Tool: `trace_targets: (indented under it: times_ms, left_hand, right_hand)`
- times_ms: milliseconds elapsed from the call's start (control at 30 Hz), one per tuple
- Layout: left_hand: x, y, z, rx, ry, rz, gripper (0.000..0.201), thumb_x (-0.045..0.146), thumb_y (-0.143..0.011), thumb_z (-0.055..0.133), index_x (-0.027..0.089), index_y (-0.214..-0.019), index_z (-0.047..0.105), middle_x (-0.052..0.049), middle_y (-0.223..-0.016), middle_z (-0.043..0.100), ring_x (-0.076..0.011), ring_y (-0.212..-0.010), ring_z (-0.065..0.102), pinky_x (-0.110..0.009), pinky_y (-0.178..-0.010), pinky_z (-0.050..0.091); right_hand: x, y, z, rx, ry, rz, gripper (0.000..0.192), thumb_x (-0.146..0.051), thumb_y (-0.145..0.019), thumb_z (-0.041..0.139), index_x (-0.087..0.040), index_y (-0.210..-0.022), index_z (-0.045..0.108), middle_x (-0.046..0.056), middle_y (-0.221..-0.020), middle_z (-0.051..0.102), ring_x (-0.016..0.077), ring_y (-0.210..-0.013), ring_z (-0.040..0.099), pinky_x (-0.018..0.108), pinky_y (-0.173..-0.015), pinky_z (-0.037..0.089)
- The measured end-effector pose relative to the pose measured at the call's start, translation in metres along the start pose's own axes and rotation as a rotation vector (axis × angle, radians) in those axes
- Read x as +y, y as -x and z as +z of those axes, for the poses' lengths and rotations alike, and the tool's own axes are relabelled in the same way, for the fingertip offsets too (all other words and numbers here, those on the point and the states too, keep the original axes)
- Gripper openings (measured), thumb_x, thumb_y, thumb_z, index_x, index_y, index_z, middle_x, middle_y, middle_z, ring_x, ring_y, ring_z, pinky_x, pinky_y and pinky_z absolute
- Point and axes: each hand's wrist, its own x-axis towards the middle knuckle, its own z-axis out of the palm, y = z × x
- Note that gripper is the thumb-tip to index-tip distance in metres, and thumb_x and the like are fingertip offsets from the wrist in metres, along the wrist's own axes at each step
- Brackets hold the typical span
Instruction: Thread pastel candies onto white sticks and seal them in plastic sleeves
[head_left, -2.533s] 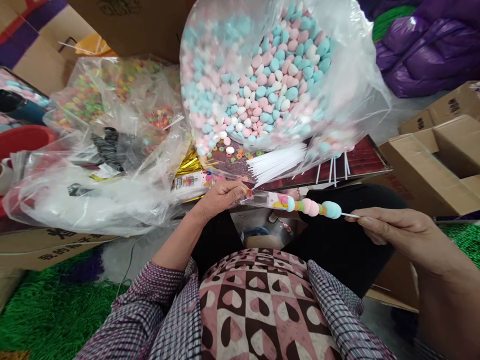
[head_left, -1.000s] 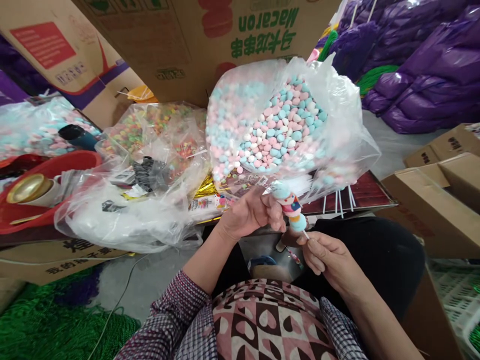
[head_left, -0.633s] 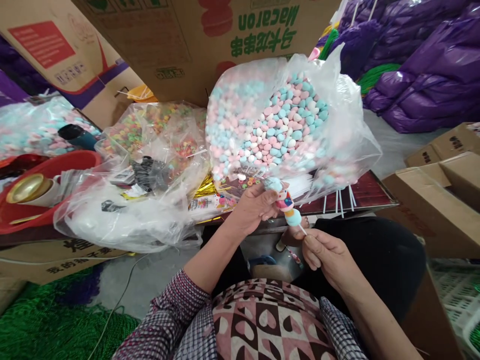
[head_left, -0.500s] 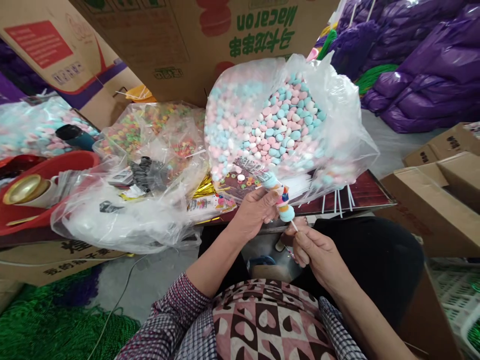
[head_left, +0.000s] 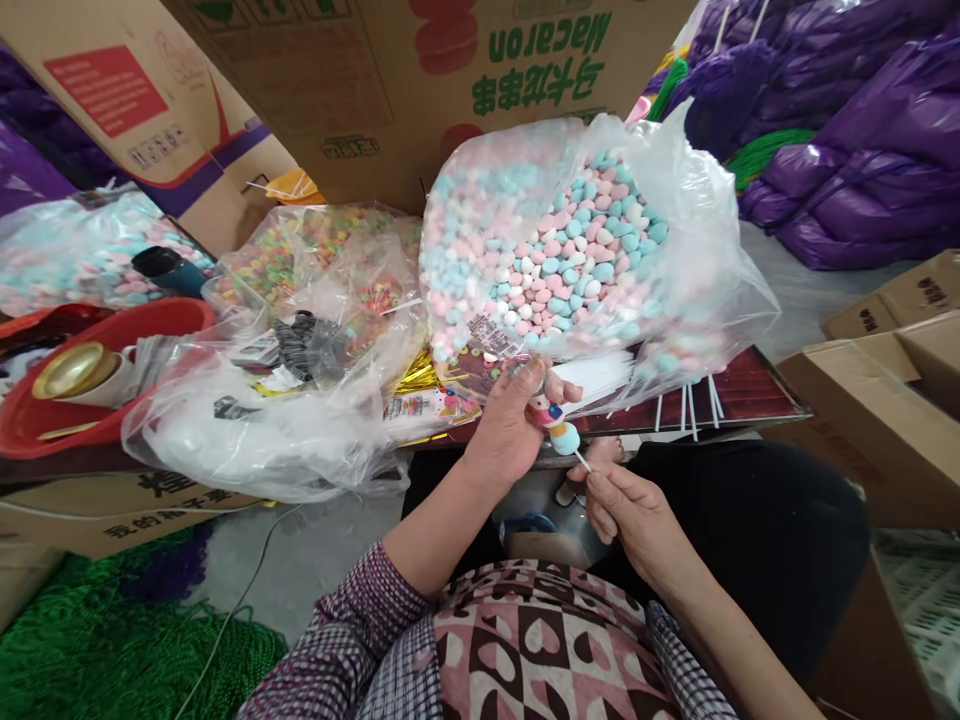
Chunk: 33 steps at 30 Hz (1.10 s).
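A candy skewer (head_left: 566, 438) slants between my hands above the table's front edge. Its lower end shows a light blue ball, a yellowish piece and a colourful piece above it. My left hand (head_left: 510, 425) is closed around the upper part, and its fingers hide much of the candy there. A clear plastic wrapper (head_left: 491, 335) with printed text sticks out above those fingers. Low on the skewer, my right hand (head_left: 626, 505) pinches the thin white stick (head_left: 582, 460) between thumb and fingertips. Just beyond lies a big clear bag of pink, blue and white candies (head_left: 562, 250).
White sticks (head_left: 600, 380) lie by the candy bag. On the left are a bag of ring-shaped candies (head_left: 300, 250), a crumpled clear bag (head_left: 262, 440) and a red basin (head_left: 172, 318). A large cardboard box (head_left: 420, 90) stands behind; open boxes (head_left: 862, 400) are on the right.
My left hand has shifted its grip on the skewer, covering more of the upper candy, with some fingers now extended. My right hand keeps pinching the stick. The view has shifted slightly.
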Motion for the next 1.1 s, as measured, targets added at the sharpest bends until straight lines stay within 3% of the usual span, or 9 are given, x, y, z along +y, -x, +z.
trace_targets:
  times_ms: [233, 367, 533, 633, 800, 967, 1100]
  left_hand:
    - [-0.03, 0.01, -0.008, -0.053, -0.033, -0.044, 0.03, 0.044, -0.081, 0.07, 0.018, -0.075, 0.055, 0.004, -0.063, 0.053, -0.011, -0.066, 0.059, -0.029, -0.073, 0.046]
    - [-0.028, 0.006, -0.01, -0.011, -0.019, -0.023, 0.029, 0.043, -0.078, 0.073, 0.019, -0.087, 0.059, 0.004, -0.065, 0.055, -0.0116, -0.066, 0.059, -0.029, -0.07, 0.045]
    - [-0.037, 0.013, -0.012, -0.052, -0.102, -0.098, 0.035, 0.047, -0.076, 0.074, 0.019, -0.091, 0.059, 0.004, -0.065, 0.056, -0.0119, -0.063, 0.059, -0.026, -0.06, 0.044]
    - [-0.041, 0.023, -0.017, -0.126, -0.144, -0.227, 0.04, 0.049, -0.074, 0.075, 0.02, -0.098, 0.06, 0.002, -0.074, 0.062, -0.0107, -0.058, 0.058, -0.024, -0.053, 0.043]
    - [-0.02, 0.017, -0.024, -0.127, -0.092, -0.098, 0.06, 0.056, -0.064, 0.08, 0.022, -0.111, 0.061, -0.006, -0.104, 0.069, -0.0169, -0.09, 0.064, -0.027, -0.075, 0.048]
    - [-0.02, 0.012, -0.026, -0.133, -0.299, -0.178, 0.048, 0.054, -0.074, 0.073, 0.019, -0.106, 0.064, -0.005, -0.085, 0.07, -0.0164, -0.079, 0.062, -0.028, -0.073, 0.047]
    - [-0.03, 0.018, -0.032, -0.182, -0.596, -0.077, 0.034, 0.05, -0.085, 0.062, 0.016, -0.092, 0.063, -0.004, -0.087, 0.066, -0.0148, -0.086, 0.058, -0.028, -0.085, 0.044]
  right_hand:
    - [0.0, -0.003, 0.014, -0.01, -0.102, 0.022, 0.036, -0.052, -0.081, 0.068, -0.016, -0.091, 0.067, -0.01, -0.042, 0.037, 0.0064, -0.039, 0.03, 0.022, -0.041, 0.025]
    - [-0.006, -0.004, 0.007, 0.055, -0.005, -0.01, 0.04, -0.05, -0.078, 0.073, -0.018, -0.101, 0.067, -0.006, -0.05, 0.051, 0.0092, -0.045, 0.041, 0.022, -0.043, 0.031]
    - [-0.013, -0.004, 0.012, 0.114, 0.106, -0.059, 0.036, -0.054, -0.079, 0.07, -0.019, -0.075, 0.065, -0.003, -0.051, 0.053, 0.0097, -0.045, 0.043, 0.024, -0.043, 0.032]
    - [-0.014, -0.004, 0.017, 0.119, 0.085, -0.072, 0.036, -0.055, -0.082, 0.066, -0.019, -0.076, 0.064, -0.004, -0.047, 0.05, 0.0091, -0.042, 0.041, 0.023, -0.042, 0.03]
    - [-0.009, -0.005, 0.013, 0.078, 0.072, -0.069, 0.035, -0.053, -0.085, 0.063, -0.019, -0.091, 0.066, -0.007, -0.041, 0.045, 0.0084, -0.039, 0.036, 0.023, -0.045, 0.029]
    - [-0.008, -0.005, 0.011, 0.056, 0.114, -0.074, 0.035, -0.054, -0.087, 0.059, -0.019, -0.09, 0.065, -0.006, -0.043, 0.047, 0.0093, -0.04, 0.039, 0.024, -0.046, 0.03]
    - [-0.013, -0.005, 0.007, 0.13, 0.212, -0.151, 0.033, -0.051, -0.091, 0.056, -0.019, -0.089, 0.063, -0.006, -0.044, 0.047, 0.0095, -0.042, 0.041, 0.024, -0.048, 0.033]
